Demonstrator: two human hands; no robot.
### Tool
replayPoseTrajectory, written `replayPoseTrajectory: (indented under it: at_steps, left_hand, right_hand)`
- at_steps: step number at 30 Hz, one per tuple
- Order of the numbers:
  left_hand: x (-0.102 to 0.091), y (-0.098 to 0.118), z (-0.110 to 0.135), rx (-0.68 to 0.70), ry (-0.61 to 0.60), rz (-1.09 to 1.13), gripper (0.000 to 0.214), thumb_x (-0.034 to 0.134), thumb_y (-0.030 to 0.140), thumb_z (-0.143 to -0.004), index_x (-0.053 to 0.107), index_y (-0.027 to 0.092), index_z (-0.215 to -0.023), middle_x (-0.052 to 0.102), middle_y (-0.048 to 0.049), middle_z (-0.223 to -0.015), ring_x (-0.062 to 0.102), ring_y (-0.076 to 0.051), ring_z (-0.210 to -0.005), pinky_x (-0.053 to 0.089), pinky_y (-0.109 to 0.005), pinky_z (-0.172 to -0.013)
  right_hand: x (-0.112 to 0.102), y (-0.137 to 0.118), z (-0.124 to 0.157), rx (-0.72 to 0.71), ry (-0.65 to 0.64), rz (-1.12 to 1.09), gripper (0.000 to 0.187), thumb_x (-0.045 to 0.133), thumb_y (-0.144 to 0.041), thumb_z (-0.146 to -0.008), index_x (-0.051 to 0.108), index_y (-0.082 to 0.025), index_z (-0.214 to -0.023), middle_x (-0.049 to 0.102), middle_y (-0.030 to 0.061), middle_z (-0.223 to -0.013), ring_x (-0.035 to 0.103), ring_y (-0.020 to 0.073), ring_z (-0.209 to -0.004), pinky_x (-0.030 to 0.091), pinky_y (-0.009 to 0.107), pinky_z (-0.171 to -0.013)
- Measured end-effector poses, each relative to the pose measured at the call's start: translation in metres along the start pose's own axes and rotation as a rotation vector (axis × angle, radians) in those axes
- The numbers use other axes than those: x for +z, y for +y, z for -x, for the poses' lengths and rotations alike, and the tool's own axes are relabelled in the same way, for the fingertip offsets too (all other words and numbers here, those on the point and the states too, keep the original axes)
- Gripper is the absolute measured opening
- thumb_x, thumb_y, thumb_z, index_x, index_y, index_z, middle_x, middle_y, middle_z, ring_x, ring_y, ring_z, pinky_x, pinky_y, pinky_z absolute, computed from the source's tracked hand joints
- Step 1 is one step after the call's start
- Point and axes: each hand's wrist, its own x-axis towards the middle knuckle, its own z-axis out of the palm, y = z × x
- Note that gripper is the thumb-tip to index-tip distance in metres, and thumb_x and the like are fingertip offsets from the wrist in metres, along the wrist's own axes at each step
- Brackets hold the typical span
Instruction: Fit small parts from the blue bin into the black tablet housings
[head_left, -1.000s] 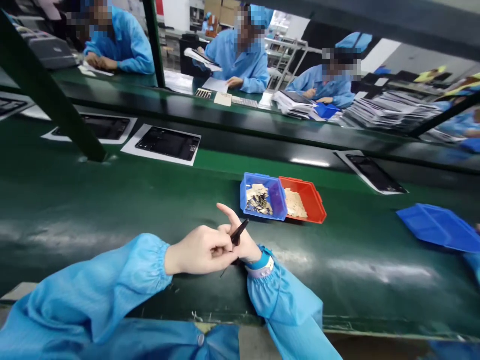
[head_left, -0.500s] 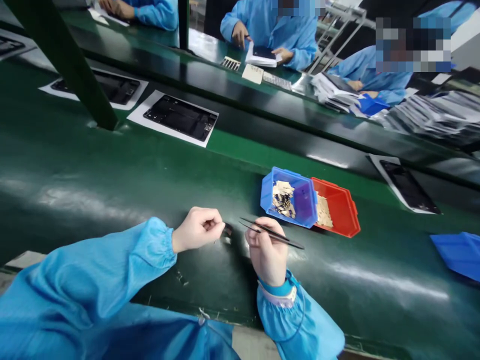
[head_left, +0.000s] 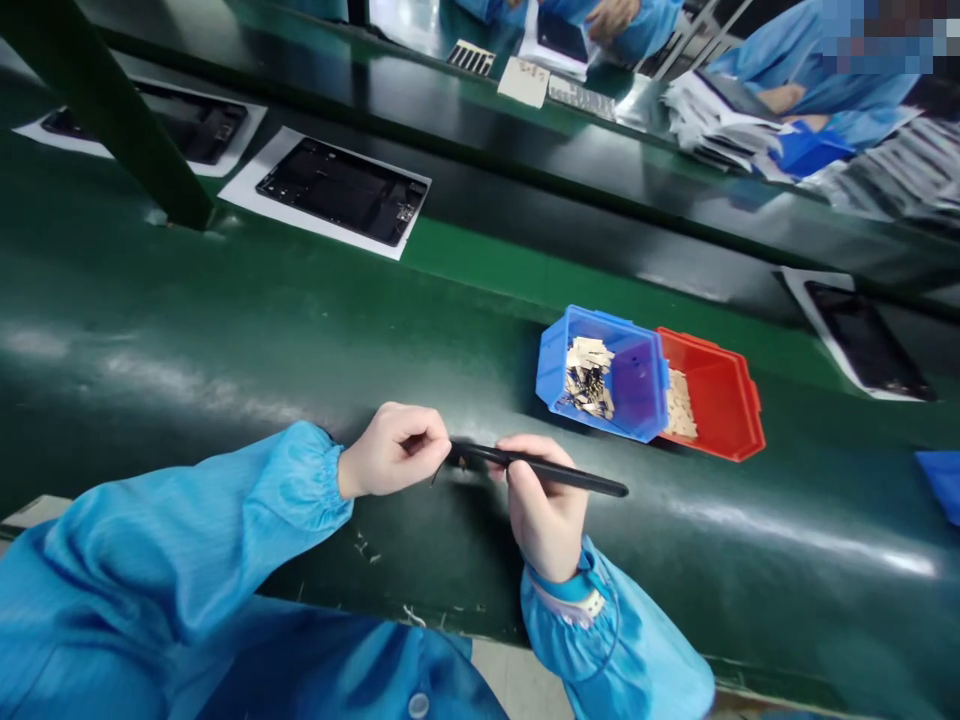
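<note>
My right hand [head_left: 546, 505] is closed round black tweezers [head_left: 559, 472], held like a pen with the tips pointing left. My left hand [head_left: 395, 448] pinches a small dark piece [head_left: 459, 458] between thumb and forefinger; its kind is too small to make out. The tweezer tips reach that piece just beside my left fingertips. Both hands are over the green bench near its front edge. Beyond my right hand stands a blue bin [head_left: 626, 385] holding pale and dark little parts [head_left: 590, 378]. Against it sits a red bin [head_left: 720, 395] with pale pieces [head_left: 680, 405].
Dark device panels on white sheets lie along the far side, one [head_left: 341, 190] at centre left and another [head_left: 866, 335] at right. A green post [head_left: 112, 110] rises at the left. Across the bench, co-workers in blue sleeves sit near stacked papers [head_left: 720, 120].
The tweezers have come left to the piece at my left fingertips, and their arms now look closed together. The view has shifted, so the bins appear farther right.
</note>
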Motion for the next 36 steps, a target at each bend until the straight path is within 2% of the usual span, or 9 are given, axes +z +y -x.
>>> replayPoseTrajectory:
  at_steps: [4,9,13,17,23,31,36]
  left_hand:
    - [0.001,0.0,0.0,0.02,0.051,-0.034,0.022,0.052,0.011,-0.075,0.045,0.016,-0.055,0.042,0.0061,-0.046,0.036,-0.004,-0.041,0.028,-0.017,-0.042]
    - [0.002,0.0,0.0,0.019,0.077,-0.069,0.022,0.053,0.012,-0.074,0.044,0.016,-0.054,0.041,0.0066,-0.046,0.035,-0.004,-0.041,0.028,-0.017,-0.042]
    - [0.001,0.0,0.001,-0.005,0.037,-0.04,0.023,0.052,0.015,-0.077,0.046,0.017,-0.055,0.043,0.0054,-0.046,0.037,-0.005,-0.042,0.029,-0.019,-0.043]
    - [-0.001,0.0,0.001,-0.007,-0.061,0.02,0.022,0.049,0.018,-0.08,0.049,0.017,-0.058,0.047,0.0034,-0.049,0.041,-0.007,-0.044,0.032,-0.02,-0.045]
    - [-0.002,0.0,0.0,-0.004,-0.13,0.064,0.023,0.048,0.019,-0.082,0.05,0.017,-0.059,0.049,0.0028,-0.05,0.042,-0.007,-0.044,0.033,-0.02,-0.045]
    - [-0.002,0.004,-0.001,-0.006,-0.157,0.056,0.022,0.047,0.016,-0.082,0.051,0.016,-0.061,0.049,0.004,-0.051,0.04,-0.006,-0.044,0.032,-0.019,-0.045]
    - [-0.007,-0.008,-0.004,-0.003,-0.091,-0.129,0.031,0.04,0.017,-0.088,0.051,0.016,-0.059,0.051,0.0021,-0.054,0.046,-0.008,-0.051,0.035,-0.021,-0.053]
  right_hand:
    - [0.001,-0.003,0.002,-0.077,0.043,-0.039,0.012,0.06,-0.028,-0.085,0.066,-0.026,-0.095,0.064,-0.0006,-0.08,0.061,0.0116,-0.065,0.049,0.023,-0.061]
    - [0.003,-0.005,0.002,-0.14,0.033,0.088,0.013,0.06,-0.023,-0.084,0.066,-0.025,-0.095,0.065,0.0005,-0.082,0.061,0.0136,-0.068,0.05,0.027,-0.064]
    - [0.004,-0.003,0.002,-0.055,0.024,0.081,0.011,0.06,-0.026,-0.084,0.065,-0.024,-0.094,0.064,0.0013,-0.084,0.062,0.0143,-0.068,0.051,0.028,-0.065]
    - [0.004,-0.003,0.001,0.053,0.021,-0.004,0.013,0.06,-0.032,-0.084,0.066,-0.023,-0.092,0.064,0.0017,-0.082,0.061,0.0142,-0.065,0.051,0.028,-0.062]
    - [0.005,-0.003,-0.002,0.082,-0.033,-0.1,0.014,0.06,-0.034,-0.083,0.066,-0.023,-0.088,0.062,0.0004,-0.073,0.058,0.013,-0.061,0.047,0.026,-0.058]
    - [0.005,-0.004,0.0,0.109,-0.068,-0.092,0.017,0.06,-0.036,-0.083,0.066,-0.021,-0.089,0.063,0.0005,-0.072,0.059,0.0134,-0.061,0.048,0.027,-0.059]
    - [0.005,0.0,-0.005,0.128,0.017,-0.105,0.013,0.063,-0.033,-0.082,0.067,-0.021,-0.085,0.063,0.0001,-0.071,0.06,0.0123,-0.06,0.048,0.025,-0.056]
